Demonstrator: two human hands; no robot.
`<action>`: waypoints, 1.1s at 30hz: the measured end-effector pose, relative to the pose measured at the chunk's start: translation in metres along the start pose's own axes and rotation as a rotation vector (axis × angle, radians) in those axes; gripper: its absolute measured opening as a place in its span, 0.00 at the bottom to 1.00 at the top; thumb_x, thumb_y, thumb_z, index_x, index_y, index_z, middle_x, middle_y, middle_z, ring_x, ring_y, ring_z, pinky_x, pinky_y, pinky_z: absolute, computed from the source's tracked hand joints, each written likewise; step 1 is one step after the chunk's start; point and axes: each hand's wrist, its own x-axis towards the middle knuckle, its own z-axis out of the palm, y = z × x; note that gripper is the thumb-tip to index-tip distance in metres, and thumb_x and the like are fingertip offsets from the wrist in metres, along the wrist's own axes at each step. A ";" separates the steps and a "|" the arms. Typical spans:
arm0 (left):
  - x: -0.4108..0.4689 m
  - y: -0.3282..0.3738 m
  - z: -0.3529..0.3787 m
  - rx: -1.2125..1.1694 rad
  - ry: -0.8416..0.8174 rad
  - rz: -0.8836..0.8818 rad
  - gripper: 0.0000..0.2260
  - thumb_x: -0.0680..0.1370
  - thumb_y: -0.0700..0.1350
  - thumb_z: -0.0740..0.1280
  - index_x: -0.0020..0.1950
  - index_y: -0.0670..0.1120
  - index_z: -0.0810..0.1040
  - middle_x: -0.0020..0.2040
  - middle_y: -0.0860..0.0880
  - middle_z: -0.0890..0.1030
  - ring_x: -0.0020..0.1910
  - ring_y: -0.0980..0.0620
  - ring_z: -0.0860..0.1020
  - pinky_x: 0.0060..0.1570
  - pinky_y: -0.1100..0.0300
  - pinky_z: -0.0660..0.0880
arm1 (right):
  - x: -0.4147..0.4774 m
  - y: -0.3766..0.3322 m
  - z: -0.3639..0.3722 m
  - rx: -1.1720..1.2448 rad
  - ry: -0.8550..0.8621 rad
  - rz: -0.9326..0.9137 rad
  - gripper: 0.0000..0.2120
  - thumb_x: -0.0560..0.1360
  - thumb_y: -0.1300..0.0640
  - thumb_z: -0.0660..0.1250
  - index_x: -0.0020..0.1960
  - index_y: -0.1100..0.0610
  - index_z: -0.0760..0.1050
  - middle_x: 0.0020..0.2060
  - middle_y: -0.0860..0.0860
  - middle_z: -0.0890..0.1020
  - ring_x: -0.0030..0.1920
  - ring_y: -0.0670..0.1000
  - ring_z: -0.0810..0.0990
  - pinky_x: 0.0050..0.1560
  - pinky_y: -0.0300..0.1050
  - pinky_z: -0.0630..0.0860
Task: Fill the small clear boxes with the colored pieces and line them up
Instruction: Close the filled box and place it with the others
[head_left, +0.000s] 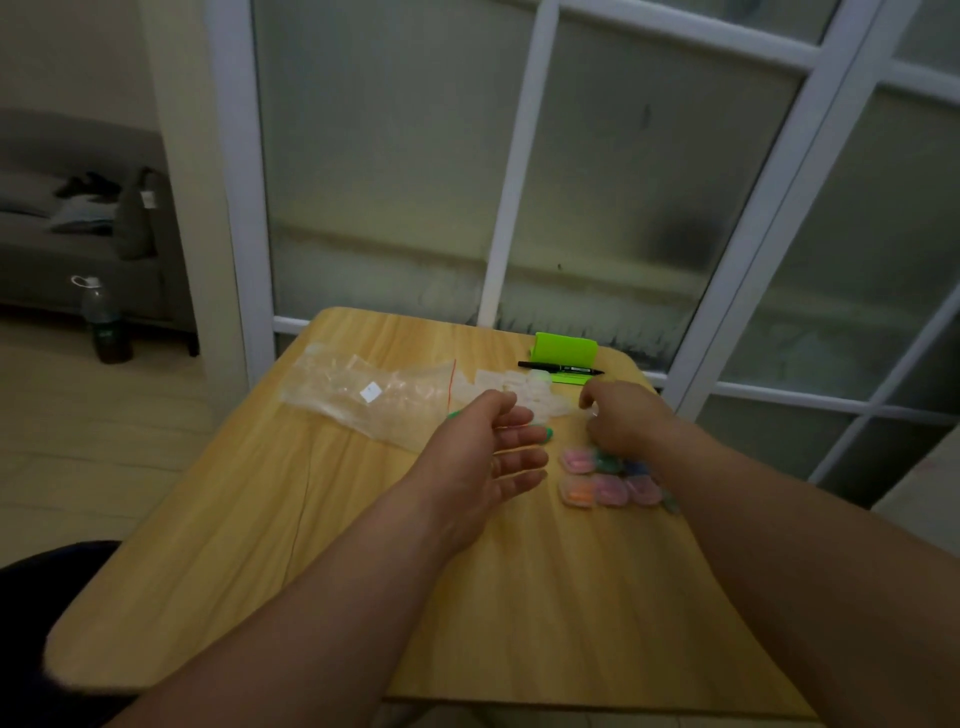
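A light wooden table (363, 597) stands against a frosted glass door (623, 182) with white bars. At the far edge sits a bright green holder (563, 349), with a black marker (561, 368) lying across its front. A crumpled clear plastic bag (363, 389) with a red seal line sprawls over the far left part. Beyond the table, a bottle (106, 322) stands on the floor by a grey sofa (62, 234).

The right hand (623, 421) hangs over the work with its fingers curled downward. I cannot tell if it grips anything, and its wrist hides part of the filled boxes (608, 483).

Those boxes are small and clear, showing pink, orange, green and blue inside, and they sit touching in 2 rough rows right of centre. A heap of empty clear boxes (519, 392) lies just beyond, by the bag's mouth. The left hand (488, 457) is spread flat, palm toward the boxes, with a green piece (546, 432) at a fingertip.
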 end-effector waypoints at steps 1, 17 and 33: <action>-0.002 0.000 -0.001 0.008 -0.005 0.004 0.18 0.83 0.52 0.63 0.64 0.40 0.80 0.46 0.45 0.86 0.42 0.47 0.81 0.46 0.53 0.80 | -0.005 0.001 -0.004 -0.021 0.009 -0.010 0.17 0.78 0.55 0.66 0.66 0.47 0.75 0.63 0.54 0.81 0.60 0.57 0.79 0.56 0.50 0.77; -0.066 0.001 -0.041 0.332 -0.149 0.032 0.14 0.84 0.49 0.66 0.66 0.42 0.79 0.53 0.38 0.85 0.46 0.44 0.85 0.47 0.52 0.83 | -0.190 -0.109 -0.020 0.965 0.235 -0.240 0.12 0.79 0.55 0.73 0.61 0.46 0.78 0.52 0.42 0.81 0.52 0.41 0.79 0.49 0.38 0.78; -0.070 0.006 -0.053 0.434 -0.094 0.141 0.12 0.77 0.41 0.76 0.60 0.47 0.84 0.53 0.38 0.86 0.55 0.41 0.86 0.60 0.47 0.82 | -0.180 -0.114 -0.017 1.450 -0.052 -0.006 0.09 0.79 0.52 0.74 0.57 0.54 0.82 0.53 0.53 0.87 0.56 0.53 0.86 0.53 0.48 0.80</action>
